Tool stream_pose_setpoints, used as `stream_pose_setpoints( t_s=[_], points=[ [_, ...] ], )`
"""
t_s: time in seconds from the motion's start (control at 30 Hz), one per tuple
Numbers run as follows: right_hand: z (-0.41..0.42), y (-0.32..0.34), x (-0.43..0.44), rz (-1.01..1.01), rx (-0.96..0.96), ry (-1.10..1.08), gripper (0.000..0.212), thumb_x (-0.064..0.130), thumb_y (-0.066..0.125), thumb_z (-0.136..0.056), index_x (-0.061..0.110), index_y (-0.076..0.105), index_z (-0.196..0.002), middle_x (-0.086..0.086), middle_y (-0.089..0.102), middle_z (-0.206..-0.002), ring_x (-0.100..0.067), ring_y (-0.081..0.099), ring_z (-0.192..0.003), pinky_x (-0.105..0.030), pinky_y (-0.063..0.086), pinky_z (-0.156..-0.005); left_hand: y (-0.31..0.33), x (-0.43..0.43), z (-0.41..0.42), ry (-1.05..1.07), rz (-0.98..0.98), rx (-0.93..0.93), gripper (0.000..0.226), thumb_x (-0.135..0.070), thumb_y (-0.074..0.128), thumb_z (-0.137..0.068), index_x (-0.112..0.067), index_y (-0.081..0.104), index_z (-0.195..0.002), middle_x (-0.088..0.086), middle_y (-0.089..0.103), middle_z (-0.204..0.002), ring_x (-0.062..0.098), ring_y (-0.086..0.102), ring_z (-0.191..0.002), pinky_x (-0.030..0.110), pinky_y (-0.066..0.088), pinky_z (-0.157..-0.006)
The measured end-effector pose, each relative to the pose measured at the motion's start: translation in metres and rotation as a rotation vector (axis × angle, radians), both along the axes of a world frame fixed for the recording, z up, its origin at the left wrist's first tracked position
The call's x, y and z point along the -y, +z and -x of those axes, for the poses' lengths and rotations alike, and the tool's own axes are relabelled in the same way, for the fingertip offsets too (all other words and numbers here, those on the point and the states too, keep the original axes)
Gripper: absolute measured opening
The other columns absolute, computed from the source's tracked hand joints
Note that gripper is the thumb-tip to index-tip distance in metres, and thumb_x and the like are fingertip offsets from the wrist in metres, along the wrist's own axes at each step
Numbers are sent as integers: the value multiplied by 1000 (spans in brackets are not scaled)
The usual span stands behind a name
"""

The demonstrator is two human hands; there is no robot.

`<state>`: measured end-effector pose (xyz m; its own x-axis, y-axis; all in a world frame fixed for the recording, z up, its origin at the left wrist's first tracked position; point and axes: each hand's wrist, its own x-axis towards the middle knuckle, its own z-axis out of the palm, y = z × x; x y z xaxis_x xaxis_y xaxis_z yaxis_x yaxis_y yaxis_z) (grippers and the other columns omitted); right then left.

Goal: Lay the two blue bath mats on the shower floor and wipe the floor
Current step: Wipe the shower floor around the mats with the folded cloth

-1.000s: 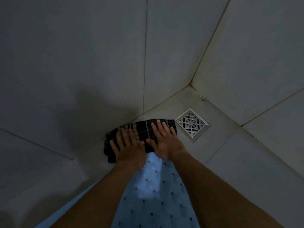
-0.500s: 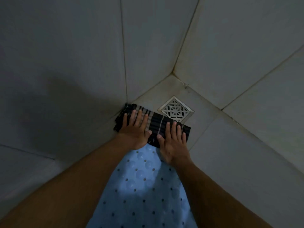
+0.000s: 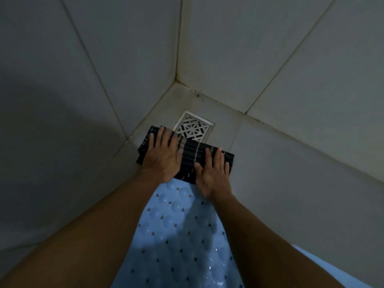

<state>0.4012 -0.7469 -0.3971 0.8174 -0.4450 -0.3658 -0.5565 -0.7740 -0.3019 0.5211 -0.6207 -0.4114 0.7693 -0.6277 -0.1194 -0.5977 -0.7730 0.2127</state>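
A dark striped cloth lies folded on the shower floor, just in front of the drain. My left hand presses flat on the cloth's left half with fingers straight. My right hand presses flat on its right half. A light blue bath mat with holes and bumps lies on the floor between my forearms, its far end touching the cloth. A pale blue strip, perhaps a second mat, shows beyond my right forearm at the lower right.
A square metal drain grate sits in the floor corner, partly overlapped by the cloth. Tiled walls meet at that corner and close in left and behind. Bare floor tile extends to the right of the cloth.
Both hands slid the cloth to the right along the wall's foot, from left of the drain to its front edge, where it now overlaps the grate.
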Motion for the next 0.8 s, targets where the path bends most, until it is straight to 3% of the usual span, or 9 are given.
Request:
stream_pose_setpoints(
  t_s=[0.13, 0.3, 0.47, 0.63, 0.8],
  points=[
    [-1, -4, -7, 103, -52, 4, 65, 49, 11, -105, 18, -14, -157, -15, -18, -164, -29, -18, -151, -45, -12, -120, -13, -1, -7, -68, -97, -30, 67, -49, 11, -102, -16, -1, -159, 9, -5, -167, 27, -9, -153, 50, -6, -122],
    [-6, 10, -3, 22, -194, 33, 68, 52, 11, -105, 19, -23, -154, -16, -27, -160, -29, -26, -148, -44, -15, -118, -15, -4, -11, -101, -89, -5, 68, -51, 15, -102, -16, 5, -159, 10, 0, -167, 28, -5, -153, 51, -2, -121],
    [1, 8, 5, 15, -149, 73, 69, 52, 11, -104, 18, -24, -153, -15, -28, -160, -28, -26, -148, -44, -15, -119, -19, 1, -11, -82, -68, 3, 80, -57, 3, -93, -13, 16, -158, 14, 11, -165, 33, 5, -153, 57, 4, -120],
    [13, -3, 32, 55, -72, 152, 71, 53, 10, -104, 15, -23, -153, -13, -27, -160, -27, -25, -149, -45, -9, -122, -9, 23, 6, 14, -186, -69, 79, -56, -3, -90, -16, -6, -158, 12, -12, -166, 31, -15, -152, 54, -10, -119],
    [29, -2, 100, 81, -78, 260, 71, 53, 13, -104, 17, -22, -154, -11, -27, -161, -23, -24, -149, -43, -9, -122, -6, 72, 50, 142, -195, -79, 69, -52, 8, -102, -15, -10, -158, 13, -15, -165, 31, -17, -151, 54, -13, -119]
  ],
)
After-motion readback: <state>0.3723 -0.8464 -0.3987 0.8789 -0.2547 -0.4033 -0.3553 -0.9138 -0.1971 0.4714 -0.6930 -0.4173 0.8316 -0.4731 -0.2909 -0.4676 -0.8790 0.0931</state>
